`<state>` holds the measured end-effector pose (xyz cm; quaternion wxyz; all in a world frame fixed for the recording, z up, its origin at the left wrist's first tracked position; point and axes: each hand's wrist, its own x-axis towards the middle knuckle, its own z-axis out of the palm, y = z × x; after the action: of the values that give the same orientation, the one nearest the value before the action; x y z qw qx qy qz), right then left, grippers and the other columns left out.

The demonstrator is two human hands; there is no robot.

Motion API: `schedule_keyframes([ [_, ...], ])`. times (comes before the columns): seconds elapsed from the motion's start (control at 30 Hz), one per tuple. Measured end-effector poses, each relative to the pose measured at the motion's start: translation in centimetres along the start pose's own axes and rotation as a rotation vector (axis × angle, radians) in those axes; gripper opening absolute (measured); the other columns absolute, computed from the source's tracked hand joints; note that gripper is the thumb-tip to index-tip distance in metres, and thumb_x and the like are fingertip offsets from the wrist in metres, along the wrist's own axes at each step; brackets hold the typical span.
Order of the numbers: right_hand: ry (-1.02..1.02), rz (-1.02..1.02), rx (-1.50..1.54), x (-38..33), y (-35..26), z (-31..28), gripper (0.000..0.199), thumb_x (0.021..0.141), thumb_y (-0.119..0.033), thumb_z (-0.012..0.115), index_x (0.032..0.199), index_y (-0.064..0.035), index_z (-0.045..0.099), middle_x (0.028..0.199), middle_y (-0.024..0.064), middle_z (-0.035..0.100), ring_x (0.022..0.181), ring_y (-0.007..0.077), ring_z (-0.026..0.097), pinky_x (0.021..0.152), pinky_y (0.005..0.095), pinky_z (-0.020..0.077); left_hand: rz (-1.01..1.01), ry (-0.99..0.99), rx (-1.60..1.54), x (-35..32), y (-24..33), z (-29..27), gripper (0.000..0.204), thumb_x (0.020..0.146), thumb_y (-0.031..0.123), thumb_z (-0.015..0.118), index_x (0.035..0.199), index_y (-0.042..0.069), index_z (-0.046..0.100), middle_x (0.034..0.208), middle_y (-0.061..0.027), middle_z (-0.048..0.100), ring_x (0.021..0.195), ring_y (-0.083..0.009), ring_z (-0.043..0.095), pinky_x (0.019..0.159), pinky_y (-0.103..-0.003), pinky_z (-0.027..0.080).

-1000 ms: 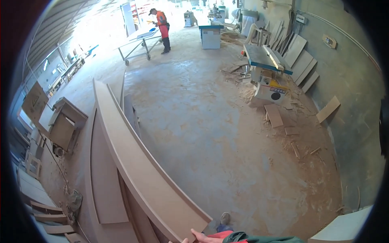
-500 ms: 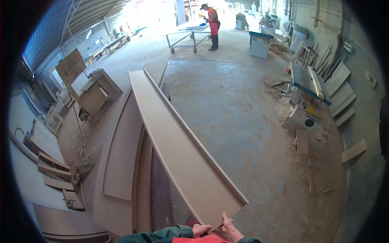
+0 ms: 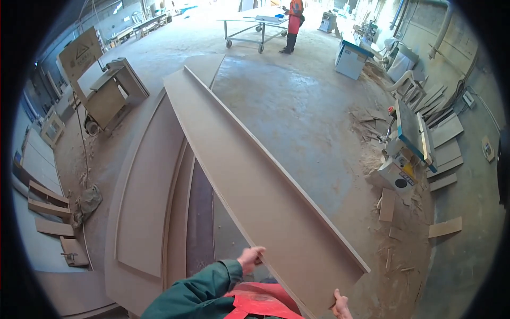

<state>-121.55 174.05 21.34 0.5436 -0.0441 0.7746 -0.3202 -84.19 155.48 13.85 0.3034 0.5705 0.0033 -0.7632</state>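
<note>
A long brown wooden panel point(image 3: 255, 175) with a raised lip along its right edge slants from my body toward the far left. My left hand point(image 3: 249, 259) is closed around its left edge, a little way up from the near end. At the near end, my right hand point(image 3: 341, 306) grips the short edge, thumb on top and the other fingers hidden underneath. The panel's far end lies over a stack of similar brown panels point(image 3: 143, 191) on the left.
On the left stands a woodworking machine point(image 3: 106, 101) with a cord hanging by it. A bench machine point(image 3: 409, 133) stands at the right among wood scraps point(image 3: 387, 204). Farther off, a person point(image 3: 294, 26) is beside a wheeled table point(image 3: 249, 27). Offcuts point(image 3: 446, 227) lie along the right wall.
My left hand has shifted from the panel's near end up along its left edge. The near end has swung right with my right hand. My view has tilted down.
</note>
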Motion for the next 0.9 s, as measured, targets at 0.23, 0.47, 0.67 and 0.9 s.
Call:
schedule_keyframes([
  [0.23, 0.232, -0.223, -0.143, 7.0, -5.5, -3.1, 0.048, 0.101, -0.038, 0.050, 0.106, 0.0094, 0.058, 0.094, 0.0175, 0.067, 0.079, 0.0281, 0.065, 0.070, 0.0444, 0.0554, 0.131, 0.255, -0.048, 8.2, 16.6, -0.2, 0.019, 0.083, 0.014, 0.066, 0.098, 0.004, 0.059, 0.087, -0.0079, 0.062, 0.080, -0.0236, 0.064, 0.074, -0.042, 0.055],
  [0.47, 0.512, -0.460, -0.371, 14.3, -11.2, -12.2, 0.045, 0.101, -0.036, 0.051, 0.103, 0.0081, 0.060, 0.091, 0.0164, 0.067, 0.074, 0.0265, 0.065, 0.066, 0.0418, 0.0551, 0.205, 0.366, -0.091, 15.4, 24.7, -2.0, 0.020, 0.076, 0.011, 0.068, 0.091, 0.003, 0.057, 0.083, -0.0102, 0.058, 0.076, -0.0257, 0.062, 0.071, -0.040, 0.053],
  [0.67, 0.745, -0.623, -0.573, 17.6, -12.8, -16.1, 0.042, 0.100, -0.034, 0.052, 0.100, 0.0070, 0.061, 0.088, 0.0155, 0.068, 0.069, 0.0251, 0.064, 0.063, 0.0397, 0.0547, 0.175, 0.469, 0.021, 19.8, 27.6, -5.7, 0.013, 0.065, 0.000, 0.060, 0.066, 0.005, 0.048, 0.070, -0.0076, 0.045, 0.060, -0.0233, 0.050, 0.057, -0.039, 0.047],
  [0.9, 1.040, -0.784, -0.777, 14.8, -15.7, -7.4, 0.040, 0.100, -0.032, 0.053, 0.096, 0.0057, 0.063, 0.085, 0.0144, 0.069, 0.064, 0.0235, 0.064, 0.060, 0.0371, 0.0544, -0.036, 0.413, -0.028, 14.6, 28.1, -5.8, 0.016, 0.066, -0.004, 0.061, 0.064, 0.003, 0.048, 0.067, -0.0095, 0.045, 0.058, -0.0259, 0.051, 0.053, -0.043, 0.048],
])
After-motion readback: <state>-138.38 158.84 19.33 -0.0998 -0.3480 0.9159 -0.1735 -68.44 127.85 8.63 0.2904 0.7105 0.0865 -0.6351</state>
